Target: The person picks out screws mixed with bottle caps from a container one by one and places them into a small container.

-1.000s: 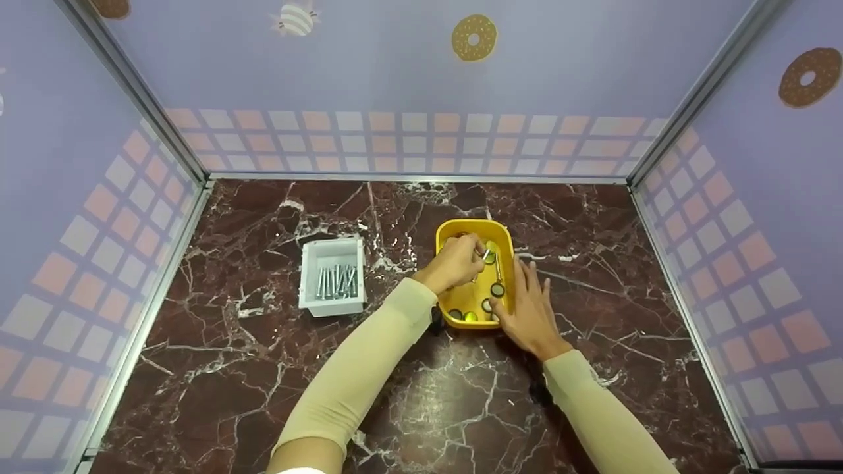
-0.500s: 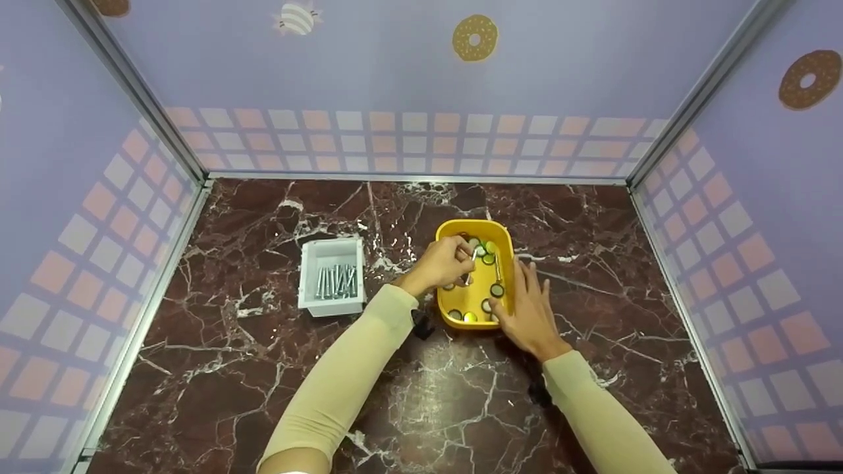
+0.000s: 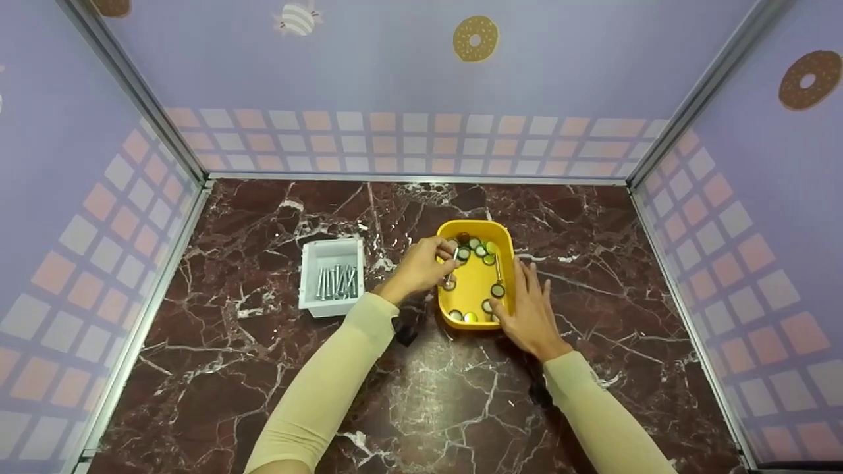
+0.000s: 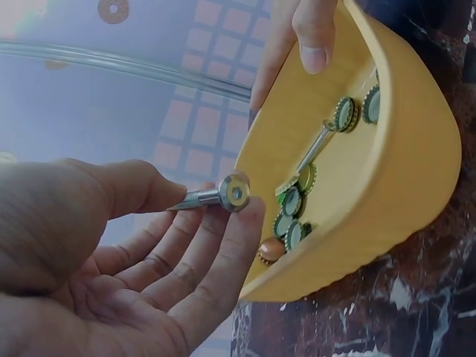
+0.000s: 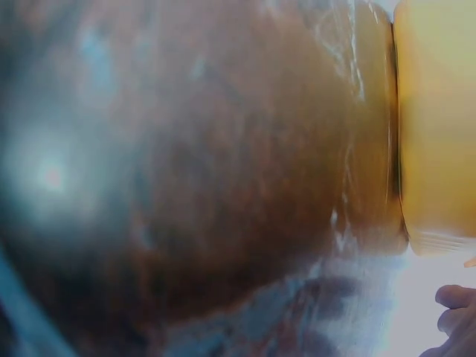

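Note:
My left hand pinches a silver bolt between thumb and fingers; the round head with a hex socket faces the left wrist camera. It hovers at the left rim of a yellow tub. Inside the tub lie several bottle caps, mostly along the sides, and another bolt near the right wall. Against the tub's right side rests my right hand, fingers straight along the outside and thumb over the rim. The right wrist view catches only some fingertips and the tub's outer wall.
Left of the tub stands a white bin with several silver bolts in it. Both containers sit on a dark red marbled surface. Patterned panels enclose the back and both sides.
My left hand has drawn leftward from the middle of the yellow tub to its left rim, carrying the bolt. More bottle caps now show in the tub. The right hand has stayed put.

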`<state>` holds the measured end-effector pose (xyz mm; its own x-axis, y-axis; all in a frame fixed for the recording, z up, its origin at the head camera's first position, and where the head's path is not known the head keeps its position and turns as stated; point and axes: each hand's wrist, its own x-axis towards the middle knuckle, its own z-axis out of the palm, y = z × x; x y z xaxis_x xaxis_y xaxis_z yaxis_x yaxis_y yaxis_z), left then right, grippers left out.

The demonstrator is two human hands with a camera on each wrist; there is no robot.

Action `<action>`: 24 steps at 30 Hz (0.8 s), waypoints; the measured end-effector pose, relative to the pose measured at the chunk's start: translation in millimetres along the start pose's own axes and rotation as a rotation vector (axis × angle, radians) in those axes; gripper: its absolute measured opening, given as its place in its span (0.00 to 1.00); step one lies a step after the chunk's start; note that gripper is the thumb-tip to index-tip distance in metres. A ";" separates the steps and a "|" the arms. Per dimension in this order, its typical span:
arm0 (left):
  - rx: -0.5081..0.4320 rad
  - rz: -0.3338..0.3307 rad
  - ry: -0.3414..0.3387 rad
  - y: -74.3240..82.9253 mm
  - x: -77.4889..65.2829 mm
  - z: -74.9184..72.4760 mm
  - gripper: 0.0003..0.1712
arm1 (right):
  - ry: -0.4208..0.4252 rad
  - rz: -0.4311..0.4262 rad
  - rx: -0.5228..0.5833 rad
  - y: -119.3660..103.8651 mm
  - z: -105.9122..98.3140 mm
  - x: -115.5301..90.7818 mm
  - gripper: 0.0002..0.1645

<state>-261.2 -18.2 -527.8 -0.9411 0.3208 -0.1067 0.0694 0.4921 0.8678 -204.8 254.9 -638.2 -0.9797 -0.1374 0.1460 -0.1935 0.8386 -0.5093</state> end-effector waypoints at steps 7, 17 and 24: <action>0.033 0.001 0.058 -3.5 -8.6 -15.7 0.17 | 0.013 -0.011 0.010 -0.3 -0.9 -0.4 0.64; 0.044 -0.034 0.107 -12.8 -19.5 -42.7 0.21 | 0.003 -0.016 0.001 -1.9 -0.7 0.7 0.63; 0.049 -0.031 0.154 -22.1 -26.7 -64.1 0.22 | -0.006 -0.014 -0.005 -1.3 -1.0 0.3 0.63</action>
<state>-258.8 -89.5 -513.0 -0.9824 0.1789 -0.0544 0.0517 0.5397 0.8403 -204.7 254.3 -636.7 -0.9773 -0.1517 0.1482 -0.2065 0.8390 -0.5033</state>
